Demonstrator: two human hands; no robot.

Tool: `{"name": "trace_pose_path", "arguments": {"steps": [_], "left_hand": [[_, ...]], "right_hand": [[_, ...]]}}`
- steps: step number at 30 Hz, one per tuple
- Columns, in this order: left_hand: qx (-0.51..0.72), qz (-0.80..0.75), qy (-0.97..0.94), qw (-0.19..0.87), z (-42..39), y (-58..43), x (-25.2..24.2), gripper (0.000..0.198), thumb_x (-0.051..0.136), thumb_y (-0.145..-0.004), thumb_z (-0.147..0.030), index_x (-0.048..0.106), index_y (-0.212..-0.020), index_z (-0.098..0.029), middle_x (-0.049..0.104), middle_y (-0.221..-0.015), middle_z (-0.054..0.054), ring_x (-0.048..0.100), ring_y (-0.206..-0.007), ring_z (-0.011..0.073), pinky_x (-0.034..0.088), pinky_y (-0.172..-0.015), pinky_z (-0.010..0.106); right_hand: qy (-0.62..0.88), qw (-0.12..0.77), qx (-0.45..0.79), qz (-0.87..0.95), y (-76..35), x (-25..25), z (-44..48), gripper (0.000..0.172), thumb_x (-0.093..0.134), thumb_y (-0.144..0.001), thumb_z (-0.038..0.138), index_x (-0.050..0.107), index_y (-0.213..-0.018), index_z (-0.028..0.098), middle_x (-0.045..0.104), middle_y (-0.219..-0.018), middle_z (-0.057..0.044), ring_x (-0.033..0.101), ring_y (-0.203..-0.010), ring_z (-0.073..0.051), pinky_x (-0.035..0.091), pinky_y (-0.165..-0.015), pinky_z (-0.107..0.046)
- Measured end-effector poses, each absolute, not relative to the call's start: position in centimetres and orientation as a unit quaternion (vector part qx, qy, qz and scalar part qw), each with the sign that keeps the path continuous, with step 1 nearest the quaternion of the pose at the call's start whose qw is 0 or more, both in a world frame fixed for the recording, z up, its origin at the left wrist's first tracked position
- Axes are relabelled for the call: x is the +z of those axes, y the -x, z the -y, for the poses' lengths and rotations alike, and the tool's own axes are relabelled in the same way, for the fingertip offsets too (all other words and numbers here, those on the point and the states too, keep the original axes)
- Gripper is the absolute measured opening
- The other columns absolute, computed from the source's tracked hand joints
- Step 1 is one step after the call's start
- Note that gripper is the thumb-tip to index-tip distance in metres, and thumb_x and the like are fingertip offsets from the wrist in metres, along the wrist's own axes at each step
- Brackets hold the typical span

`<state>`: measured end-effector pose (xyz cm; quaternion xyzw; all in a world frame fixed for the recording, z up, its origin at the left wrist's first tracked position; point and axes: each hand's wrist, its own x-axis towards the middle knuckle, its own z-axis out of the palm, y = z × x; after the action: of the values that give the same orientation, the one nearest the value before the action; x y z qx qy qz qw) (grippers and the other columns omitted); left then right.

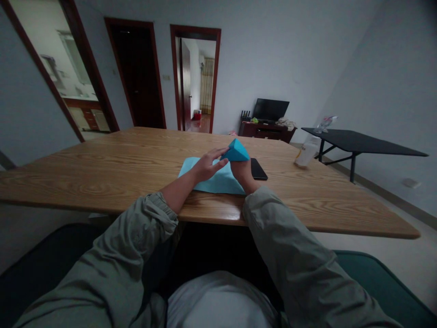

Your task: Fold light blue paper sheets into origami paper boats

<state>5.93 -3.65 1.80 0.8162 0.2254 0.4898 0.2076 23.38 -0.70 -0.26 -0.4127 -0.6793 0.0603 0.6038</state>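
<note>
A folded blue paper piece (236,151) with a pointed top is held up above the wooden table (136,168). My left hand (209,165) reaches its left side, fingertips on the paper and thumb stretched apart beneath them. Behind and below the blue piece is my right hand (241,171); the paper hides its fingers. Under both hands a light blue sheet (218,182) lies flat near the table's front edge.
A dark flat device (258,169) lies just right of the sheet. Farther right stands a translucent plastic container (306,151). Beyond the table are a black folding table (368,142) and a monitor (271,110) on a dark cabinet (268,132).
</note>
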Motion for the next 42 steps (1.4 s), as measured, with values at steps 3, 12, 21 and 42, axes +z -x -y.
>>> {"name": "trace_pose_path", "arguments": {"steps": [3,12,21,42], "left_hand": [[0.548,-0.235,-0.783,0.179,3.0,-5.6,1.9,0.065,0.051,-0.090,-0.060,0.051,-0.142,-0.021,0.052,-0.144,0.015,0.052,-0.128,0.0305,0.040,-0.108,0.049],[0.528,-0.204,-0.805,0.178,3.1,-6.4,2.1,0.078,0.053,-0.087,-0.064,0.038,-0.151,-0.022,0.037,-0.157,0.013,0.033,-0.144,0.0321,0.024,-0.120,0.050],[0.518,-0.211,-0.804,0.202,3.1,-6.2,2.0,0.080,0.059,-0.085,-0.058,0.035,-0.152,-0.021,0.033,-0.158,0.013,0.030,-0.146,0.0326,0.020,-0.121,0.048],[0.553,-0.204,-0.723,0.361,1.8,-6.1,1.6,0.074,0.060,-0.082,-0.048,0.034,-0.147,-0.022,0.054,-0.136,0.013,0.055,-0.121,0.0292,0.042,-0.105,0.047]], "right_hand": [[0.363,0.629,0.115,0.678,-23.2,-0.3,0.9,0.019,0.058,-0.081,0.036,0.056,-0.071,0.020,0.062,-0.071,-0.002,0.055,-0.071,-0.019,0.050,-0.071,-0.035],[0.285,0.590,0.130,0.744,-20.9,0.3,1.6,0.026,0.052,-0.088,0.046,0.059,-0.081,0.022,0.069,-0.088,-0.005,0.060,-0.082,-0.021,0.051,-0.088,-0.043],[0.337,0.579,0.116,0.733,-19.9,0.1,2.7,0.013,0.053,-0.081,0.031,0.050,-0.071,0.023,0.064,-0.075,-0.005,0.053,-0.073,-0.020,0.051,-0.079,-0.040],[0.388,0.586,0.176,0.689,-19.6,1.0,4.3,0.034,0.061,-0.081,0.039,0.063,-0.107,0.018,0.072,-0.095,-0.006,0.064,-0.077,-0.019,0.049,-0.072,-0.030]]}}
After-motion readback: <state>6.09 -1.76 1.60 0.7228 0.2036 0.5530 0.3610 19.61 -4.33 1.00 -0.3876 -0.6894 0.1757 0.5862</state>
